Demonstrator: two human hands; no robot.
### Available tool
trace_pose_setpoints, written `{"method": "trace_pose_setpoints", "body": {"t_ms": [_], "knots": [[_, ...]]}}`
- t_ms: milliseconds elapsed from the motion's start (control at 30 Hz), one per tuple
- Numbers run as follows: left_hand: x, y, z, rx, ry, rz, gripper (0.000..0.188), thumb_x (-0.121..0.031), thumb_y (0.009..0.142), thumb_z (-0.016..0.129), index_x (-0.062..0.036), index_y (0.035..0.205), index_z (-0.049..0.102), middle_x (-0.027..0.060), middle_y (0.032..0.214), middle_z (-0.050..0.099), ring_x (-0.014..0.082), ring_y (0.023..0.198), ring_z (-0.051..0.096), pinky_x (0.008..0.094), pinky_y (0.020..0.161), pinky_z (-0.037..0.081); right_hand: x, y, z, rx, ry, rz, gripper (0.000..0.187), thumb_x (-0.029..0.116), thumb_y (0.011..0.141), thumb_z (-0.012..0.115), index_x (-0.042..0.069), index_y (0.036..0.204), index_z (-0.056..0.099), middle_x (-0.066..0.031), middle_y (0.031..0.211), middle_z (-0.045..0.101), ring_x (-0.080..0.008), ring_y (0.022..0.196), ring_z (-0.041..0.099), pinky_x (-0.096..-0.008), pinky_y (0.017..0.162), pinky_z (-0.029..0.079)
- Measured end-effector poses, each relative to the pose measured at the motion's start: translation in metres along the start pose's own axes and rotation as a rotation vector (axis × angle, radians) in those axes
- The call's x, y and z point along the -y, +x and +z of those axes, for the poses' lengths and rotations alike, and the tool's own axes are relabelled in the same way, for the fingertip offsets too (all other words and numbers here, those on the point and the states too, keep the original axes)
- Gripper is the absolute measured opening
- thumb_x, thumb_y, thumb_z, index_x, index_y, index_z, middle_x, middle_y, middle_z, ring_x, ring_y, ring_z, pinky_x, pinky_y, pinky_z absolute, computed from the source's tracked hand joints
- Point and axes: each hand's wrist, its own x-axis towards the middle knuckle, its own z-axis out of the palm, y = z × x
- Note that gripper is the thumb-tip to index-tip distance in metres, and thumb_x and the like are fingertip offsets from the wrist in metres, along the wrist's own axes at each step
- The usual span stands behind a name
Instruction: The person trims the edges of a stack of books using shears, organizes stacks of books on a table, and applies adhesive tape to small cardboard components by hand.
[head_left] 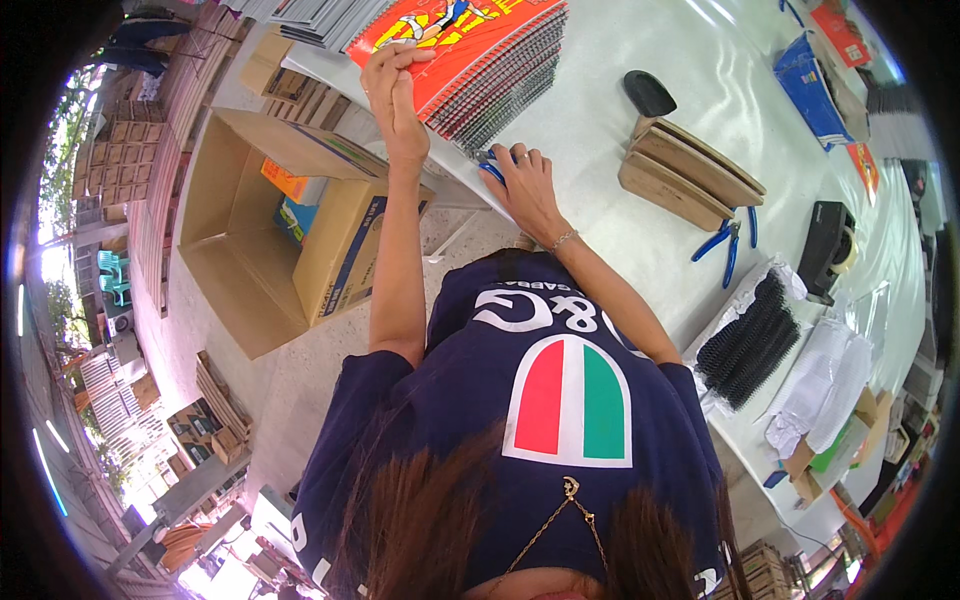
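A stack of spiral notebooks with black wire coils and a red-orange printed cover lies at the table's near-left edge. My left hand is at the stack's left side, its fingers bent over the top cover and holding the notebook there. Close by the stack's lower corner, my right hand is closed around blue-handled pliers. Most of the pliers' handles and the jaws are hidden by the hand and the coils.
An open cardboard box with colourful items stands left of the table. On the white table are a black mouse-shaped object, brown cardboard pieces, blue-handled cutters, a tape dispenser and a tray of black coils.
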Motion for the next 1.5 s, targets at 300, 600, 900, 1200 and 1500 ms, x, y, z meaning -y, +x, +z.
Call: {"method": "trace_pose_setpoints", "body": {"t_ms": [300, 600, 900, 1200, 1500], "knots": [[0.002, -0.001, 0.0, 0.003, 0.053, 0.029, 0.036, -0.018, 0.094, 0.037, -0.0019, 0.102, 0.068, 0.0136, 0.116, 0.061, 0.0279, 0.119, 0.045, 0.0394, 0.107, 0.028, -0.001, -0.005, 0.002, -0.027, 0.04, 0.027, 0.041, 0.038, 0.094, 0.059, 0.007, 0.12, 0.057, -0.0154, 0.103, 0.057, -0.0308, 0.093, 0.052, -0.0451, 0.085, 0.038], [0.0, 0.002, -0.002, 0.031, 0.018, -0.013, 0.033, -0.015, 0.093, 0.041, -0.0014, 0.101, 0.07, 0.0121, 0.116, 0.061, 0.0264, 0.119, 0.044, 0.0396, 0.107, 0.028, -0.001, -0.001, 0.006, -0.003, 0.018, 0.009, 0.042, 0.037, 0.095, 0.058, 0.007, 0.124, 0.057, -0.0153, 0.105, 0.057, -0.032, 0.097, 0.051, -0.0459, 0.087, 0.037], [-0.003, 0.001, -0.004, 0.064, 0.027, -0.022, 0.033, -0.017, 0.095, 0.041, -0.0019, 0.105, 0.069, 0.0133, 0.12, 0.058, 0.0269, 0.121, 0.043, 0.0387, 0.109, 0.026, 0.0, 0.003, 0.008, 0.027, -0.015, -0.012, 0.037, 0.037, 0.096, 0.056, 0.007, 0.119, 0.058, -0.0146, 0.1, 0.059, -0.0314, 0.093, 0.056, -0.0445, 0.085, 0.039], [-0.004, 0.002, -0.004, 0.03, -0.002, 0.005, 0.033, -0.012, 0.091, 0.041, -0.0008, 0.102, 0.071, 0.0118, 0.115, 0.062, 0.0256, 0.12, 0.044, 0.0392, 0.107, 0.027, 0.014, 0.007, -0.004, 0.302, 0.273, 0.23, 0.038, 0.039, 0.102, 0.046, 0.004, 0.106, 0.059, -0.0226, 0.083, 0.068, -0.0426, 0.079, 0.066, -0.0525, 0.071, 0.051], [-0.006, -0.012, -0.014, -0.123, -0.033, 0.005, 0.031, -0.016, 0.098, 0.042, -0.0032, 0.112, 0.066, 0.0139, 0.122, 0.053, 0.0267, 0.12, 0.044, 0.0384, 0.106, 0.031, 0.012, -0.007, -0.007, 0.257, 0.419, 0.232, 0.042, 0.04, 0.103, 0.042, 0.002, 0.109, 0.059, -0.027, 0.083, 0.067, -0.0462, 0.081, 0.064, -0.0527, 0.073, 0.049]]}}
